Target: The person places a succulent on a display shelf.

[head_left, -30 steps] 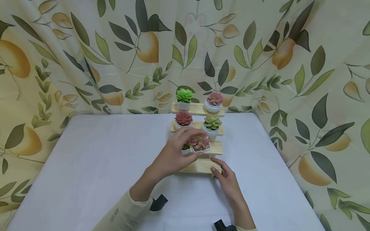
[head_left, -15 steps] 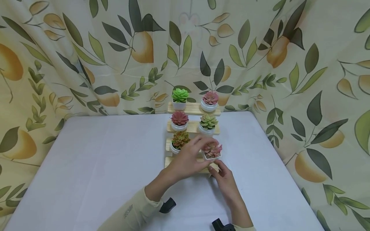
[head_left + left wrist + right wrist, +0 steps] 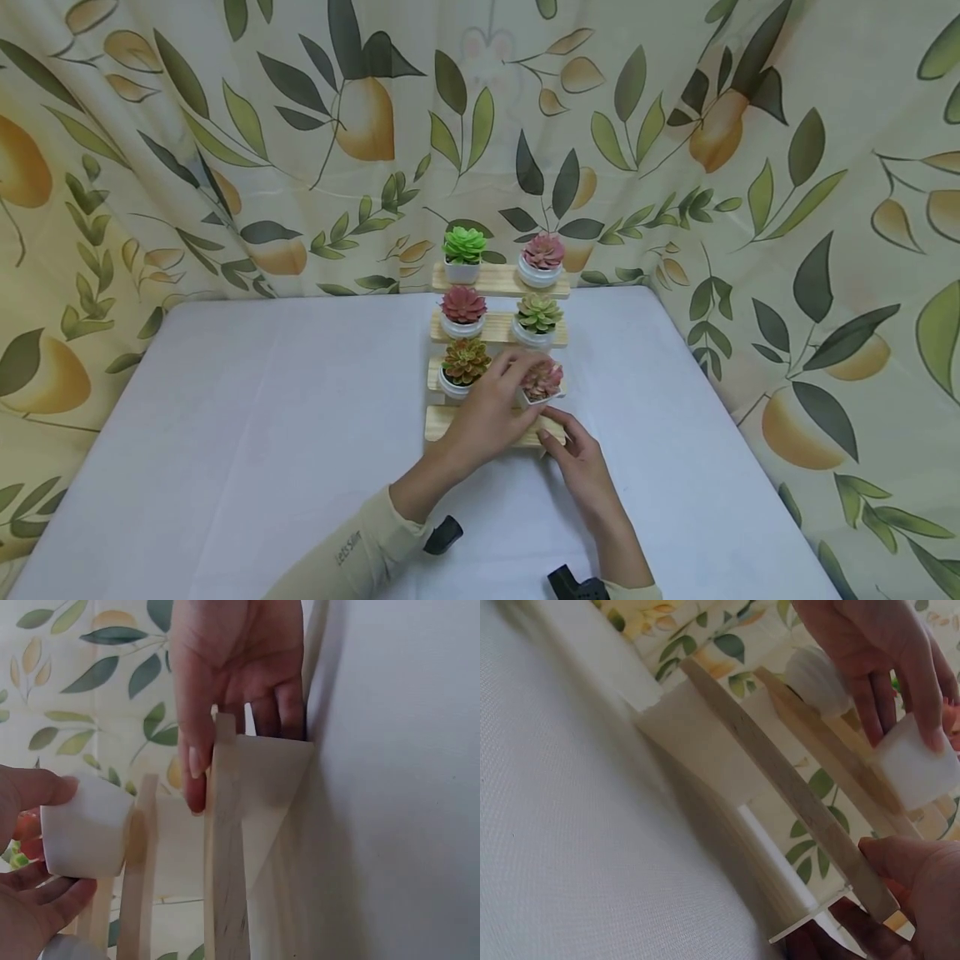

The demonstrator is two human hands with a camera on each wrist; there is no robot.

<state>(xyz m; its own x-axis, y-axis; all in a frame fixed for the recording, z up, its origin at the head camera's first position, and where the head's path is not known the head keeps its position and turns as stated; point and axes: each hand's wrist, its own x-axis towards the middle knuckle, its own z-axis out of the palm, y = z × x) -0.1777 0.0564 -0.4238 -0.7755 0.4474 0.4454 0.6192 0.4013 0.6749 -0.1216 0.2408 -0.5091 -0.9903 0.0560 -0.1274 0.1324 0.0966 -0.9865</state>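
My left hand (image 3: 487, 417) pinches a square white pot (image 3: 86, 825) between thumb and fingers. It holds a pink artificial succulent (image 3: 543, 381). The pot is at the right end of the wooden plant stand's second step from the front; in both wrist views its base is right at that board (image 3: 137, 862). Beside it on the same step stands an orange-green succulent (image 3: 465, 360) in a round white pot. My right hand (image 3: 583, 458) grips the right end of the front board (image 3: 780, 784), thumb on top and fingers underneath.
Farther back on the stand are a dark red succulent (image 3: 462, 305), a pale green one (image 3: 538, 313), a bright green one (image 3: 464, 245) and another pink one (image 3: 543, 250), all potted. The stand is on a white-covered table (image 3: 300, 417), with a leaf-and-fruit-patterned curtain (image 3: 300, 200) behind.
My left hand has carried the potted pink succulent rightward, past the orange-green one, then slightly back toward the step's right end. My right hand keeps its grip on the front board.
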